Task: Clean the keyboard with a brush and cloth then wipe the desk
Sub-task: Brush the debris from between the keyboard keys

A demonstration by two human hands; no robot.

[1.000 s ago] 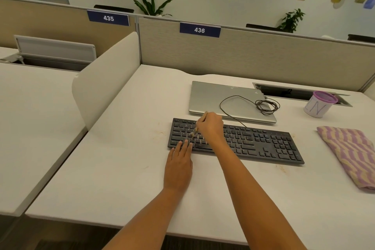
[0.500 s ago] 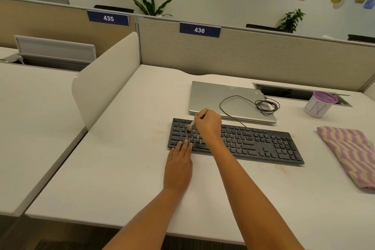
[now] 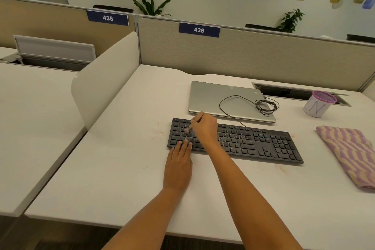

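**Head view.** A black keyboard [image 3: 253, 142] lies near the middle of the white counter [image 3: 125, 160], its long side running left to right and slightly askew. The right hand [image 3: 205, 127] is over the left part of the key field. Its grip is closed on a thin, pale brush [image 3: 197, 118], whose handle slants up and away from the fingers while the bristle end points down at the upper left rows of keys. Blur hides whether the bristles touch the keys. The left hand [image 3: 178, 165] lies palm down on the counter in front of the keyboard's left end. Its grip is wide, with the fingers straight and together and the fingertips on the nearest row of keys. A pink-and-tan striped cloth [image 3: 349, 152] lies on the counter to the right of the keyboard, apart from it and from both hands. Just behind the keyboard sits a closed silver laptop [image 3: 209, 97] with a dark cable [image 3: 265, 105] coiled on its lid. A white cup [image 3: 316, 106] with a purple rim stands at the far right. Faint brownish marks [image 3: 281, 167] show on the counter in front of the keyboard's right end.
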